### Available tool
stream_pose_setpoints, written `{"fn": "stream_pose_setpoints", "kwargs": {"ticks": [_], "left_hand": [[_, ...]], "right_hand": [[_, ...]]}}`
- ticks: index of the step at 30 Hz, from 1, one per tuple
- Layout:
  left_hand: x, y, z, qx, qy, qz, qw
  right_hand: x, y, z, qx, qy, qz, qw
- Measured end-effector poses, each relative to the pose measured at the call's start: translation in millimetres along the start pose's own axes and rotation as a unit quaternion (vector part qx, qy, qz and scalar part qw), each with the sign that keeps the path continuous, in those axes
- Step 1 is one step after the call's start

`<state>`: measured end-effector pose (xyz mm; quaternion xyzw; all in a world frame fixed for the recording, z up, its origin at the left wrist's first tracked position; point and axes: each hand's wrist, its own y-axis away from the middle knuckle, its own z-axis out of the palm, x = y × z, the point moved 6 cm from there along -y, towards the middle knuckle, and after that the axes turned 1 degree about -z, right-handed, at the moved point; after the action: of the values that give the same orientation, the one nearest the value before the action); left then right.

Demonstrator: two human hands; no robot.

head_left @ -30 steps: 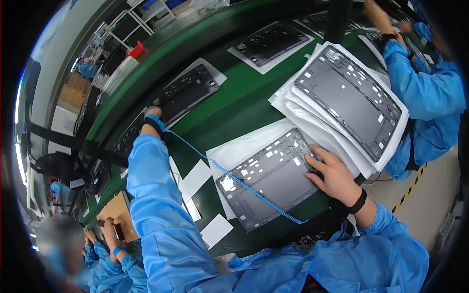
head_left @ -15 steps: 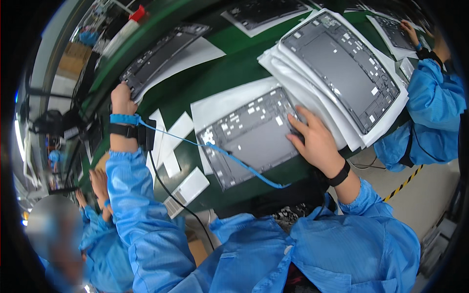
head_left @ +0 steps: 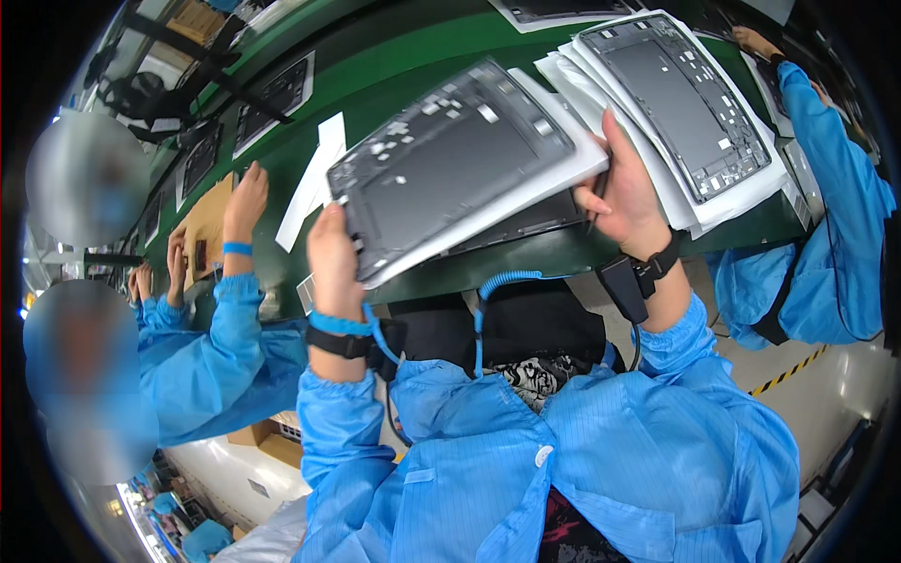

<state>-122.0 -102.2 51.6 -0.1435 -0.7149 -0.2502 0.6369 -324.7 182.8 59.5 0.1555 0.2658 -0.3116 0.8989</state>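
Observation:
I hold a dark grey tablet housing (head_left: 446, 155), tilted above the bench, with a white sheet (head_left: 549, 190) under it. White patches and small fittings dot its inner face. My left hand (head_left: 335, 251) is closed on the near left corner, the thumb along the rim. My right hand (head_left: 627, 188) grips the right end, thumb up beside the sheet, fingers partly hidden. Beneath it, a second dark housing (head_left: 514, 230) shows only along its near edge. To the right another housing (head_left: 671, 98) lies on a stack of white sheets (head_left: 584, 86).
A blue coiled cord (head_left: 479, 324) hangs from my left wristband. White paper strips (head_left: 314, 183) lie on the green bench (head_left: 286, 178). Co-workers' hands (head_left: 246, 205) are at the left; another's blue sleeve (head_left: 812, 122) is at the right. More housings (head_left: 274, 97) lie farther back.
My left hand has come in from the far left, apparently bringing the housing and sheet it held there. My right hand has left the housing on the bench and now grips the raised one.

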Motion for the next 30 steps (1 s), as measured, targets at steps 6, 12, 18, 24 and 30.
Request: {"fn": "stream_pose_setpoints", "kwargs": {"ticks": [6,12,18,24,30], "left_hand": [[-28.6,-5.2,49.1,-0.023,-0.288,0.134,0.948],[-26.5,-1.3,67.6,-0.014,-0.235,0.154,0.96],[-16.6,18.9,65.4,-0.071,-0.247,0.188,0.948],[-17.4,34.7,56.3,-0.096,-0.329,0.135,0.93],[-29.3,26.8,56.4,-0.134,-0.352,0.132,0.917]], "right_hand": [[-19.7,26.1,-41.1,0.238,0.553,-0.146,0.785],[-9.1,35.7,-34.6,0.262,0.742,-0.179,0.59],[-1.6,36.0,-34.7,0.282,0.735,-0.217,0.577],[0.1,34.7,-28.6,0.286,0.74,-0.222,0.567],[2.7,32.4,-22.1,0.283,0.74,-0.213,0.572]]}}
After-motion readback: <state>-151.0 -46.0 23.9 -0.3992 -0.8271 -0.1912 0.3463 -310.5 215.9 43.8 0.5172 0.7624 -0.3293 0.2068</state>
